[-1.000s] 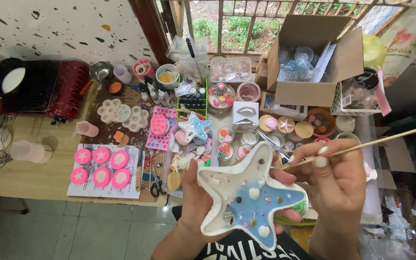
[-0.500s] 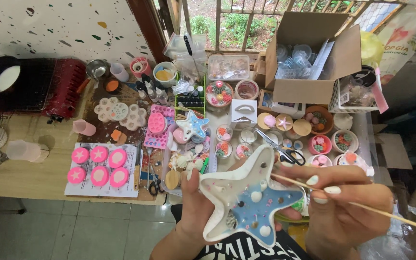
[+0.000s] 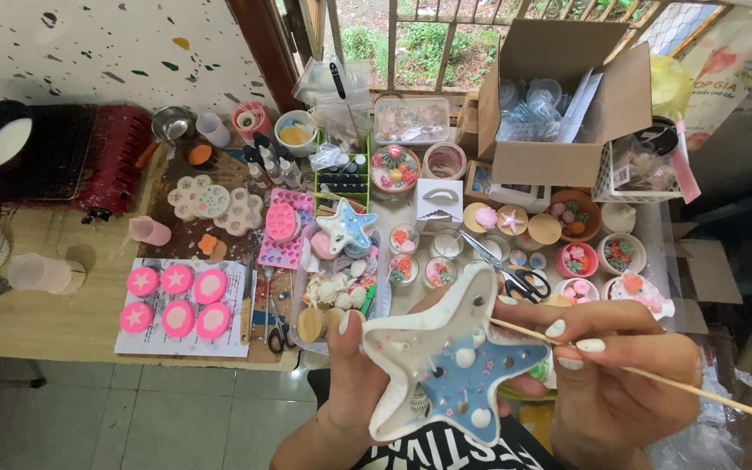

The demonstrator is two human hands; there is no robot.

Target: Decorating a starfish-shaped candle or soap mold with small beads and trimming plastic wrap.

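My left hand (image 3: 347, 374) holds a white star-shaped dish (image 3: 446, 361) from below, thumb on its left arm. The dish is filled with blue material dotted with small shells and white beads. My right hand (image 3: 607, 365) pinches a thin wooden stick (image 3: 654, 376), whose tip rests over the dish's right arm while the long end runs off to the lower right. Both hands hover in front of a crowded craft table.
A second small blue star dish (image 3: 347, 226) sits mid-table. Several pink round moulds (image 3: 176, 298) lie on paper at the left. Scissors (image 3: 506, 265), small bowls of decorations (image 3: 572, 258), an open cardboard box (image 3: 559, 96) and a red dish rack (image 3: 89, 161) surround them.
The stick has swung from pointing up-right to pointing down-right, its tip now lying over the star dish. The dish stays in my left hand, slightly lower and nearer.
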